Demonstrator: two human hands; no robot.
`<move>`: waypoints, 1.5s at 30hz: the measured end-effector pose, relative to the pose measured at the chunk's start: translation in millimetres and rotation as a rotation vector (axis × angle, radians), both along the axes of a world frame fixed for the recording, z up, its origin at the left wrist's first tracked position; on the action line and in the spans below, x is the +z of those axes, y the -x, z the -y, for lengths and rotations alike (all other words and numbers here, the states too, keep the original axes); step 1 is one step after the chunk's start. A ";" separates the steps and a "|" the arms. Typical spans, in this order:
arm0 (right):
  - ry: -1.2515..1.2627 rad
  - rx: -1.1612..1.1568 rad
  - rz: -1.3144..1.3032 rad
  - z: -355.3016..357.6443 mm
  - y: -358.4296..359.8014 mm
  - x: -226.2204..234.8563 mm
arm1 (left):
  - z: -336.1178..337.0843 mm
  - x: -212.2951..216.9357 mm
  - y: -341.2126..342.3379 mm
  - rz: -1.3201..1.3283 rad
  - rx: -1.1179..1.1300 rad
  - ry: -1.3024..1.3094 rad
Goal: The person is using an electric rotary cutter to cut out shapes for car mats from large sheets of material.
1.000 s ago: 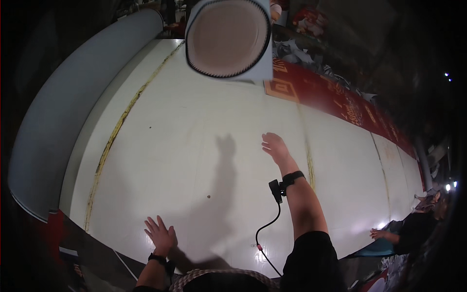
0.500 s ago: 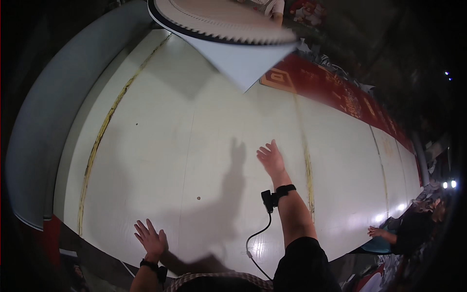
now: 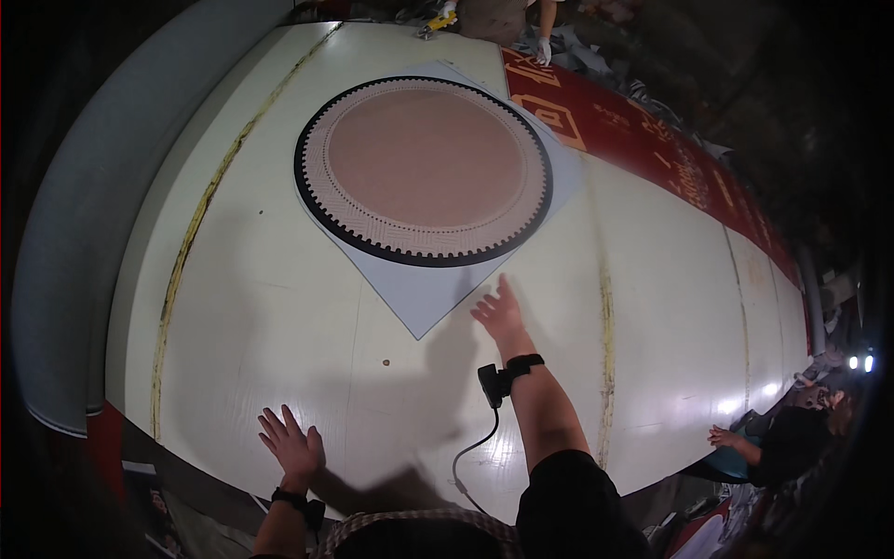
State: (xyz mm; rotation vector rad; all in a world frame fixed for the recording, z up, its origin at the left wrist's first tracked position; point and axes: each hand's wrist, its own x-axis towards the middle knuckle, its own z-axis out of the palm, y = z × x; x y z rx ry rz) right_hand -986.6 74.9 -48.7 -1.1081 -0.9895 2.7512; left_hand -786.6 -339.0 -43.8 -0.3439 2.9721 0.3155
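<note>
1. Head view, read from my remote seat with the clock laid over the picture: a pale blue-grey, square-cornered sheet [image 3: 410, 303] lies over the cream-white, smooth tabletop [image 3: 242, 345] toward twelve o'clock, one corner aimed at six. I cannot tell whether it touches all round.
2. Within that sheet I see a large, round, pinkish-beige panel [image 3: 426, 158] with a black toothed rim; whether it is printed or separate, I cannot tell.
3. My wearer's right hand [image 3: 500, 315], just off centre toward four o'clock, is spread with the thumb apart and grips nothing. It is just beside the sheet's lower-right edge; contact I cannot judge.
4. The left hand [image 3: 292, 449], between seven and eight o'clock, is open wide, fingers fanned, holding nothing, well apart from the sheet.
5. A black strap with a small black device [image 3: 491, 384] sits on the right wrist, a thin dark cable [image 3: 458, 466] trailing toward six.
6. Near two o'clock I see a red banner with gold markings [image 3: 643, 140]; just past twelve, a co-worker's white-gloved hand [image 3: 544, 51] is at its end.
7. Between nine and ten curves a broad blue-grey roll [image 3: 140, 196].
</note>
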 end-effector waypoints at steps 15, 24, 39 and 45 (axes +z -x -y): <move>-0.253 0.354 -0.022 61.7 24.5 12.3 | 0.6 2.6 -2.2 -0.017 -0.001 -0.011; -0.441 0.448 -0.061 63.9 -80.2 76.5 | 9.0 6.7 -8.9 0.019 0.020 -0.085; -0.745 0.278 0.422 -66.9 -461.6 52.5 | 76.3 -14.0 -41.1 -0.087 -0.305 -0.288; -0.994 -0.063 0.457 -73.3 -531.2 -19.9 | 68.6 -15.2 -59.9 -0.085 -0.324 -0.259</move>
